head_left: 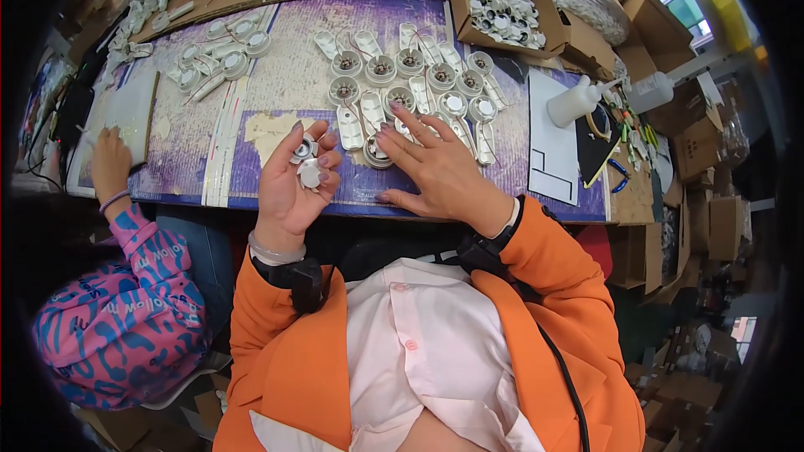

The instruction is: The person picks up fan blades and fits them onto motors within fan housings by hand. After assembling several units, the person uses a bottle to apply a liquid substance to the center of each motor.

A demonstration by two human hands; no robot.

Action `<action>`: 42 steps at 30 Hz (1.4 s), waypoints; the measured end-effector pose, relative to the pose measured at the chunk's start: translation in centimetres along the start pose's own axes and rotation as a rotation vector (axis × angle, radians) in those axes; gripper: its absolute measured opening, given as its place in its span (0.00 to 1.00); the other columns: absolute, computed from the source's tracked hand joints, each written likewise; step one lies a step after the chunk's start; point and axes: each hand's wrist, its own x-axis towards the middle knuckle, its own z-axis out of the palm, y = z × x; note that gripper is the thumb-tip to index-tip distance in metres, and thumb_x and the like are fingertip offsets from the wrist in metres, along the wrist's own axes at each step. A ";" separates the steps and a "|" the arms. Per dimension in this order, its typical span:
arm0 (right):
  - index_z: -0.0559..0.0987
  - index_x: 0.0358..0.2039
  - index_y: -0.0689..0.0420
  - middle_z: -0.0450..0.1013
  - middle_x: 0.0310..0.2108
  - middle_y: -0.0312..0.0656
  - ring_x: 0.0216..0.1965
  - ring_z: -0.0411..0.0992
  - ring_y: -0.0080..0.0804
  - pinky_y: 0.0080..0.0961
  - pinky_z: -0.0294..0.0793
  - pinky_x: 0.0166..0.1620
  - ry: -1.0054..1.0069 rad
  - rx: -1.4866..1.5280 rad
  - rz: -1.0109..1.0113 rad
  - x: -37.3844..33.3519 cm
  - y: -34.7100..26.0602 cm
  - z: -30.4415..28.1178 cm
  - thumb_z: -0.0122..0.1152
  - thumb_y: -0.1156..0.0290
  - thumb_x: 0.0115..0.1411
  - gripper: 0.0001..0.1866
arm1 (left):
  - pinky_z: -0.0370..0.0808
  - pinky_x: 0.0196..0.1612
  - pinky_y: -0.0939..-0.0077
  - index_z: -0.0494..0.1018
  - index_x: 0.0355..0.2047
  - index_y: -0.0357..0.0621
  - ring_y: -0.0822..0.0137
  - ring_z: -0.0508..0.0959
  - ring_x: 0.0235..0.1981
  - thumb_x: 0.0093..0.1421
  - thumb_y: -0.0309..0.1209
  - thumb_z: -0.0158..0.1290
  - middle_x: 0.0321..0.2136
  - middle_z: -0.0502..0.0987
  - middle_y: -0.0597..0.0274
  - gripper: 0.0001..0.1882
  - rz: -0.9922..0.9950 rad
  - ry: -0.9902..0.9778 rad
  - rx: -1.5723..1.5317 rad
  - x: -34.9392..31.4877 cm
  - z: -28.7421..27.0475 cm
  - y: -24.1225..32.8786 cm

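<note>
My left hand (289, 180), palm up with fingers curled, holds small white round caps (309, 174), at least one with a dark centre. Over the front of a group of white plastic assemblies, my right hand (440, 169) lies palm down with its fingers spread. Its fingertips touch or hover over a round white housing (377, 153), which they partly cover. Several more round housings (381, 69) stand open behind it, with coppery parts inside and oblong white pieces wired to them. A few, such as the one at the right (482, 109), have white discs on top.
More assemblies (222, 59) lie at the left. A cardboard box (548, 42) of small white caps stands at the back. White bottles (576, 102) and blue-handled pliers (618, 176) are at the right. Beside me at the left, another person's hand (110, 155) works near a board.
</note>
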 end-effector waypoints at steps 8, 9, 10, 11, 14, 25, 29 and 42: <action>0.68 0.54 0.58 0.65 0.56 0.45 0.63 0.55 0.43 0.44 0.48 0.64 0.048 -0.016 0.013 -0.6 -0.2 0.3 0.60 0.49 0.52 0.34 | 0.70 0.27 0.80 0.68 0.45 0.39 0.70 0.68 0.30 0.65 0.38 0.44 0.35 0.71 0.59 0.16 -0.014 -0.017 0.006 -0.3 0.6 -0.5; 0.68 0.55 0.58 0.65 0.56 0.45 0.63 0.55 0.43 0.45 0.47 0.64 0.051 0.008 0.021 -0.7 0.3 -0.1 0.60 0.49 0.52 0.35 | 0.70 0.27 0.80 0.68 0.45 0.39 0.70 0.68 0.30 0.65 0.38 0.44 0.35 0.71 0.59 0.16 -0.012 -0.019 0.009 -0.4 0.6 -0.6; 0.68 0.55 0.58 0.65 0.56 0.45 0.63 0.55 0.42 0.46 0.46 0.64 0.053 0.033 0.029 -0.6 0.6 -0.6 0.60 0.49 0.52 0.35 | 0.70 0.27 0.80 0.68 0.45 0.39 0.70 0.68 0.30 0.65 0.38 0.44 0.35 0.71 0.59 0.16 -0.003 -0.010 0.012 -0.6 0.7 -0.8; 0.68 0.55 0.58 0.65 0.56 0.45 0.63 0.55 0.42 0.47 0.44 0.65 0.056 0.058 0.037 -0.4 0.7 -1.2 0.60 0.49 0.52 0.35 | 0.70 0.27 0.79 0.68 0.45 0.39 0.70 0.69 0.30 0.65 0.38 0.44 0.35 0.71 0.60 0.16 0.006 -0.003 0.017 -0.7 0.7 -0.9; 0.68 0.55 0.57 0.66 0.56 0.45 0.63 0.55 0.42 0.49 0.42 0.65 0.099 0.055 0.018 0.3 -0.1 -2.1 0.60 0.50 0.52 0.35 | 0.70 0.28 0.79 0.68 0.45 0.39 0.70 0.69 0.30 0.64 0.39 0.44 0.34 0.71 0.60 0.17 0.018 0.005 0.012 -0.6 0.5 -0.8; 0.72 0.51 0.55 0.69 0.52 0.43 0.59 0.61 0.41 0.48 0.45 0.64 0.138 0.139 0.041 0.3 0.0 0.0 0.60 0.58 0.53 0.26 | 0.75 0.35 0.72 0.68 0.46 0.39 0.64 0.73 0.38 0.65 0.43 0.43 0.41 0.73 0.55 0.20 -0.010 -0.109 -0.009 0.1 -0.3 -0.5; 0.75 0.47 0.54 0.73 0.45 0.41 0.50 0.68 0.40 0.42 0.57 0.57 0.265 0.296 0.098 1.9 1.1 -2.9 0.60 0.62 0.54 0.21 | 0.76 0.45 0.62 0.66 0.49 0.38 0.58 0.74 0.46 0.65 0.49 0.39 0.45 0.72 0.54 0.26 0.035 0.107 0.065 0.3 3.2 -2.6; 0.80 0.34 0.55 0.75 0.30 0.38 0.34 0.72 0.37 0.32 0.67 0.39 0.010 0.295 -0.022 5.6 -0.2 -3.5 0.65 0.66 0.48 0.12 | 0.70 0.53 0.55 0.60 0.57 0.41 0.61 0.71 0.52 0.64 0.60 0.27 0.51 0.69 0.56 0.37 -0.137 -0.058 0.271 1.1 2.9 -3.6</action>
